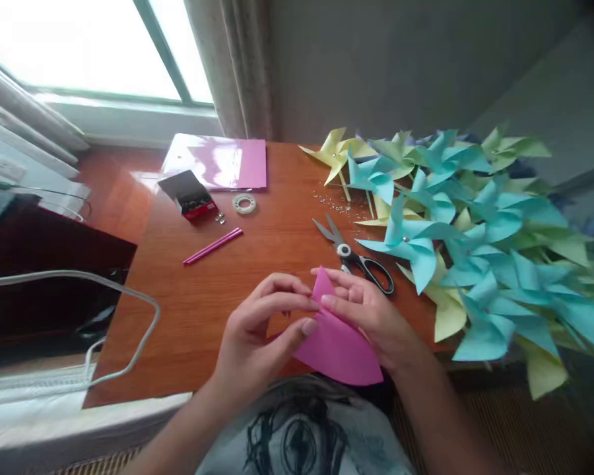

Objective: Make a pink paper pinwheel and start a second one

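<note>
Brown wooden table (277, 227) by a bright window (94, 46), curtain (245, 66) beside it. Heap of pinwheels (406, 241) fills the right side, blue ones on top, pale yellow and green among them; these look finished, sticks showing on some. Pink paper (344, 353) is in hand at the near edge, just above the lap: partly folded, one point sticking up, broad curved part hanging toward the body. Judging by the heap, this one is partway: folding begun, no stick on it that I can see; fixing at the centre probably still left, centre mostly hidden by fingers. Two pink sticks (212, 247) lie unused, left of middle, near an open box (198, 206) with small metal bits (220, 218) beside it. Scissors (344, 251) lie put down, blades spread.

Left hand (262, 330): wrist low, fingers curled, thumb and index finger pinching at the paper's middle; can't tell if something small is held there too. Right hand (366, 313): gripping the paper, thumb on top, fingers behind. Both forearms angle inward, hands meeting at the paper.
</note>
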The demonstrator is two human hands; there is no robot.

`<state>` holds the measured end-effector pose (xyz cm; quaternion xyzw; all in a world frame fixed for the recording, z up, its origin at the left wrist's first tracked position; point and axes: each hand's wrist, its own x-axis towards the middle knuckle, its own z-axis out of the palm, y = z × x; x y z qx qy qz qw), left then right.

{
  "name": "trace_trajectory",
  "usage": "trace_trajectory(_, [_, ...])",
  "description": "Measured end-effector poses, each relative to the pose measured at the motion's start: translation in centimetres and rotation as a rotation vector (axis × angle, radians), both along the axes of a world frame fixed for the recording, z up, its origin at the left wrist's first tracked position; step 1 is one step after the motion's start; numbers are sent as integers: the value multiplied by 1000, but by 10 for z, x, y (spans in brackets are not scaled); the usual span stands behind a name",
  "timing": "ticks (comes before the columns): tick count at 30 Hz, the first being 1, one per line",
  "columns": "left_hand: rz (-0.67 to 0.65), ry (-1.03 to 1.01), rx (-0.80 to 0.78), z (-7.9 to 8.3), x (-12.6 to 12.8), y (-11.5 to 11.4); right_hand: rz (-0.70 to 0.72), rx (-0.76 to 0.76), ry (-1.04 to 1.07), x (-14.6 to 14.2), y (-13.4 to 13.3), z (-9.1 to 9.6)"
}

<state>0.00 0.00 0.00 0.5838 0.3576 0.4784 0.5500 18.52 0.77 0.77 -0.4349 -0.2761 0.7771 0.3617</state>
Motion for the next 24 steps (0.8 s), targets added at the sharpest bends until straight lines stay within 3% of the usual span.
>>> trace_trajectory(3, [4,-3,-17,3,-2,0,82,18,-69,1,-3,1])
trace_trajectory(6, [5,-1,-41,6,-2,-1,109,111,-291,8,-4,1])
trace_trajectory(10, [23,3,-68,8,-2,-4,-56,367,-716,21,-7,8])
trace_trajectory(12, [38,5,-94,9,-2,-5,-126,512,-819,24,-11,16])
trace_trajectory(17, [87,28,-158,8,1,-5,28,865,-856,13,-22,32])
trace_trajectory(20, [98,40,-192,8,3,-3,49,894,-842,3,-22,31])
trace_trajectory(24, [92,69,-229,6,1,-3,-4,821,-802,1,-19,22])
